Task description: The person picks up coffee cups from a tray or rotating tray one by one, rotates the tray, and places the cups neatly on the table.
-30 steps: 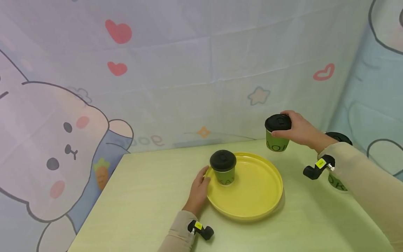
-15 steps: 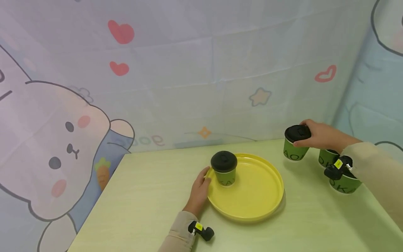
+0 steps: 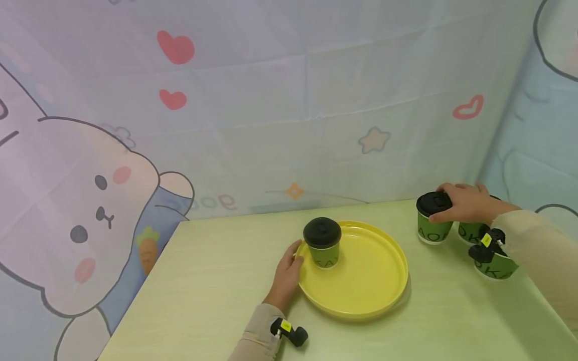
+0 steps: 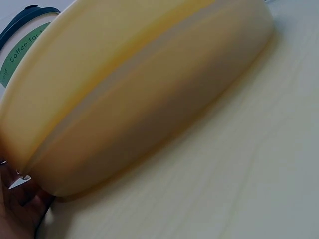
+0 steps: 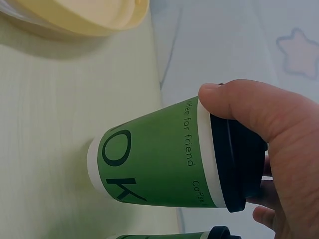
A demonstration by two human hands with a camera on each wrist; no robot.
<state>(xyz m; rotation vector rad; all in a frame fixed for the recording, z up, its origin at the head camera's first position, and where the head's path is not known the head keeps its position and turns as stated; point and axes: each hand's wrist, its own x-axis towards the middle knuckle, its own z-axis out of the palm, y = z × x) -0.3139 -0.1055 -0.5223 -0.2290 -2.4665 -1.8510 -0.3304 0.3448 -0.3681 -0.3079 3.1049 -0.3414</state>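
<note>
Right hand [image 3: 471,204] at the right of the frame, and its grip is clamped on a green paper cup [image 3: 433,221], thumb and fingers around the black lid [image 5: 237,167]! The cup stands upright near the back edge of the table [image 3: 217,281]; whether its base touches down is hard to tell from these angles. Just right of it, partly hidden by hand and sleeve [image 3: 535,250], come a second green cup [image 3: 469,231] and, lower in the frame, a third green cup [image 3: 496,266].

Over to the centre: the left hand [image 3: 285,275] has the left rim of a round yellow tray [image 3: 361,288] pinched between thumb and fingers. And on that tray, toward its left side, a lidded cup [image 3: 324,245] stands upright, close by those fingers! Behind it all hangs a pale cloth [image 3: 253,130], red hearts at upper left, a cartoon rabbit [image 3: 97,215] filling the left.
</note>
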